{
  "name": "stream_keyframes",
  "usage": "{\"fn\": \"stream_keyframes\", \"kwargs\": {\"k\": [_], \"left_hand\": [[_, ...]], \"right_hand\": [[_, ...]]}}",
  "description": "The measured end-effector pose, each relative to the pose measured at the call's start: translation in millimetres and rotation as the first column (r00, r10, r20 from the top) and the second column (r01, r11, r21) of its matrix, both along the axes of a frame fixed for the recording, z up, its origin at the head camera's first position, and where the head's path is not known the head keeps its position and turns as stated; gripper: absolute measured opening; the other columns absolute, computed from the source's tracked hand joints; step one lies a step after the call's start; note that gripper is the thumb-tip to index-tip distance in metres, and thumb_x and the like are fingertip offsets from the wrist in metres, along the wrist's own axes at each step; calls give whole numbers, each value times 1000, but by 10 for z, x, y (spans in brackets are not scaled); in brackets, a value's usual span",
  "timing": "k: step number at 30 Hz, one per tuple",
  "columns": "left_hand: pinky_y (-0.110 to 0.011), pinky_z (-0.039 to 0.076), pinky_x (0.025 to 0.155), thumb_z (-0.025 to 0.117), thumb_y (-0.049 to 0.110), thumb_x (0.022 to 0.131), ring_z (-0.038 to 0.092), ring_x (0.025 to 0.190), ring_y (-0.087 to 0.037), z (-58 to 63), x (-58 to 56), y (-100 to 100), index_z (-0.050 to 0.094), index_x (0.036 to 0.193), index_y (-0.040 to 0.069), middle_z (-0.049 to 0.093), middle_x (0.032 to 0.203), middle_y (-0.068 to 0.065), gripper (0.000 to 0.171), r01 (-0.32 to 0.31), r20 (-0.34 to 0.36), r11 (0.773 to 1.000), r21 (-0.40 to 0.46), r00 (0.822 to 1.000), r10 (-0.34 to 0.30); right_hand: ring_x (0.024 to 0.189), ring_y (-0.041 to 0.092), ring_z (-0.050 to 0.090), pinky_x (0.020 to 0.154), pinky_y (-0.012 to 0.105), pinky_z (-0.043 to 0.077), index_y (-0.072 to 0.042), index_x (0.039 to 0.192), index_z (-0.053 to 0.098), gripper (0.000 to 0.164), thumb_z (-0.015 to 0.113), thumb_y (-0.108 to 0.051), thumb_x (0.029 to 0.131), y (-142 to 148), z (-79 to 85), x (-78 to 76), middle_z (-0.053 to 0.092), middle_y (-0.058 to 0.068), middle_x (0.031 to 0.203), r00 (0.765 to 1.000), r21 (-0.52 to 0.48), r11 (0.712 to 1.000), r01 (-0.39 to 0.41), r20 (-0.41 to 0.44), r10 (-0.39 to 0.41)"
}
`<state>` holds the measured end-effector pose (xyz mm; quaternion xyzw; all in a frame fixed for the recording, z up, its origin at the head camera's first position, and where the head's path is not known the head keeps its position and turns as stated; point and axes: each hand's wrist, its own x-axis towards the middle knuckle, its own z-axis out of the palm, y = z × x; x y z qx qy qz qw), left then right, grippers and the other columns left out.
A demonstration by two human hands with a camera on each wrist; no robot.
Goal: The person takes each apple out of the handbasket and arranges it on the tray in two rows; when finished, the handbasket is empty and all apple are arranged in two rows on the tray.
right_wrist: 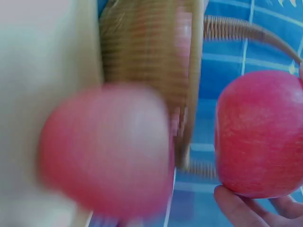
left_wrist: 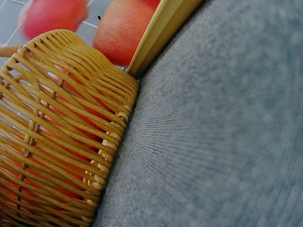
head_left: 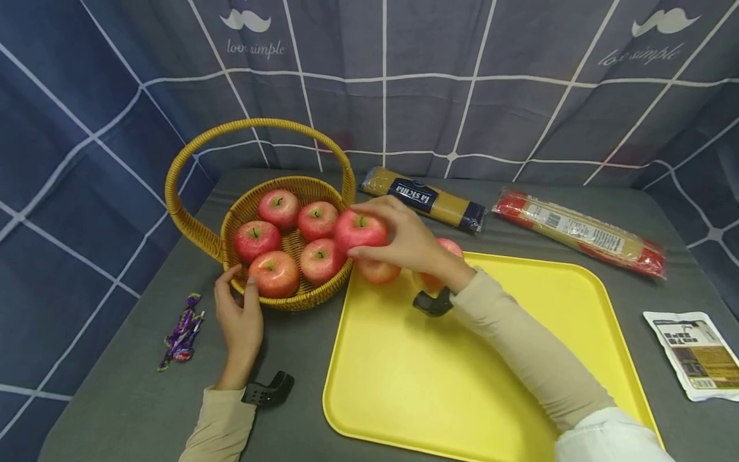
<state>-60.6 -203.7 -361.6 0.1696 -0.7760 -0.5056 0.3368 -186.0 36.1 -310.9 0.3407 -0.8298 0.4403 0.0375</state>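
A yellow wicker basket (head_left: 306, 299) with a tall arched handle holds several red apples (head_left: 279, 208). At its front left rim my left hand (head_left: 241, 321) grips the basket, the thumb beside the nearest apple (head_left: 274, 274). My right hand (head_left: 407, 237) holds a red apple (head_left: 359, 230) above the basket's right rim; the same held apple (right_wrist: 260, 135) fills the right side of the right wrist view. Beneath that hand, an apple (head_left: 379, 272) sits at the yellow tray's (head_left: 462, 372) left end, with another apple (head_left: 449, 246) partly hidden by the right wrist.
Behind the tray lie a pasta packet (head_left: 424, 197) with a dark label and a red-ended noodle packet (head_left: 580, 231). A white pouch (head_left: 695, 354) is at the far right. Purple-wrapped candies (head_left: 183, 330) lie left of the left hand. A checked cloth (head_left: 427, 115) hangs behind.
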Motion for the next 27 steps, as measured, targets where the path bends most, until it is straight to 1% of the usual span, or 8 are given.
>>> {"fn": "stream_keyframes", "kwargs": {"k": [5,8,12,14,15,21,24,27], "left_hand": [[-17,30,81,47,9,89,40,113,-22,14,8,3,46,121,-6,46,122,-20,35,7,15,1000,-2,1000,-7],[-17,31,84,47,10,89,39,114,-23,13,12,-1,46,121,-6,46,121,-19,35,8,11,1000,3,1000,-8],[-19,32,83,48,16,90,40,110,-15,-177,-57,-127,47,122,0,47,121,-10,35,3,12,1000,0,1000,-3],[-19,32,83,49,18,90,40,111,-12,-252,-84,-178,48,122,3,48,121,-6,35,-2,16,1000,0,1000,2],[-19,33,84,49,18,90,40,111,-12,-274,-92,-193,48,122,3,48,121,-6,35,-3,14,1000,-3,1000,3],[-20,31,81,47,11,90,40,109,-23,-73,-17,-46,46,121,-5,45,123,-22,36,6,1,1000,-8,1000,-6],[-20,31,82,47,10,89,40,111,-25,-12,2,-3,46,121,-7,45,123,-24,36,5,8,1000,-10,1000,-5],[-20,31,83,47,10,89,39,115,-26,11,7,9,46,121,-7,45,123,-22,36,0,15,1000,-13,1000,1]], "right_hand": [[105,12,45,85,38,42,-31,119,55,63,81,-38,62,717,-39,-23,49,-5,117,987,1,990,142,76,-141],[101,11,45,80,29,45,-23,119,54,61,81,-29,65,1071,-61,-2,49,-2,116,969,15,973,232,87,-232],[95,6,48,73,14,45,-15,122,50,59,77,-21,70,1461,-192,17,50,-1,116,943,26,952,305,135,-305],[95,6,49,74,12,43,-14,122,48,59,76,-21,72,1605,-270,34,48,-1,118,928,49,942,332,164,-336],[95,7,48,73,11,43,-15,123,47,59,76,-23,72,1682,-339,22,46,-1,119,922,61,938,342,170,-347],[99,14,39,74,17,39,-16,123,47,61,76,-27,71,1924,-546,127,42,7,119,905,164,916,365,169,-391],[103,21,40,76,25,41,-13,125,46,64,76,-28,71,1990,-616,190,41,12,119,917,202,921,333,157,-366],[105,29,42,81,39,43,-10,129,42,67,74,-29,74,2029,-653,242,36,17,121,934,230,932,281,155,-321]]}}
